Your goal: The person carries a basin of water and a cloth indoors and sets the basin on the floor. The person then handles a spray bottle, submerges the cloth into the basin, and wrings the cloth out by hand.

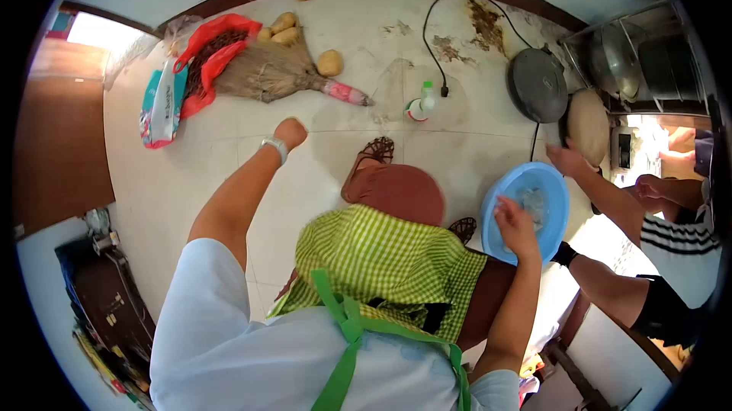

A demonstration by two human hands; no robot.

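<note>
My left hand (290,133), with a watch at the wrist, is held out over the floor below the broom (267,72); its fingers are curled closed and nothing shows in them. My right hand (515,222) is above the left part of a blue basin (560,213), fingers bent; whether it holds anything is too small to tell. Something clear and crumpled (533,207) lies in the basin. A white bottle with a green cap (422,103) stands on the floor between my hands, farther ahead.
Potatoes (330,62) lie around the broom, beside a red bag (221,68). A black cable (428,26) runs near a round dark appliance (538,85). At the right another person's hand (566,158) reaches beside the basin; a metal rack (625,37) stands behind.
</note>
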